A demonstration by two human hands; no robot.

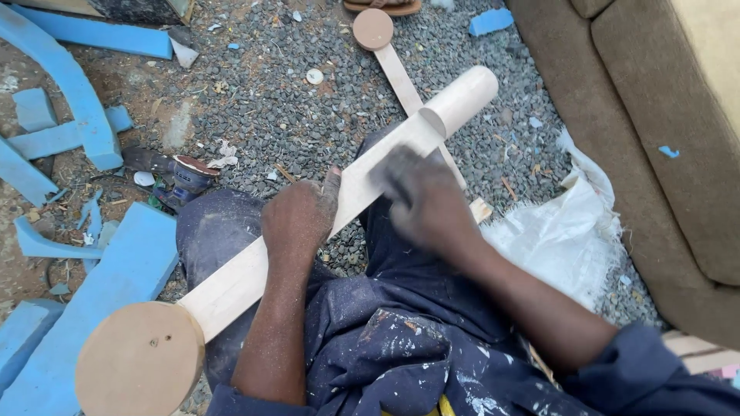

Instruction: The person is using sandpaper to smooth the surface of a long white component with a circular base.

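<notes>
Left hand [297, 219] is closing its grip around a smooth pale wooden slat [308, 231] lying across the lap, round disc [140, 360] at its end. Right hand [424, 202] is pressing on the slat, blurred, so its grip is unclear.

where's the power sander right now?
In the head view the power sander lies on the gravel at centre-left, just beyond the person's knee, between the blue foam pieces and the left hand gripping the wooden slat.
</notes>
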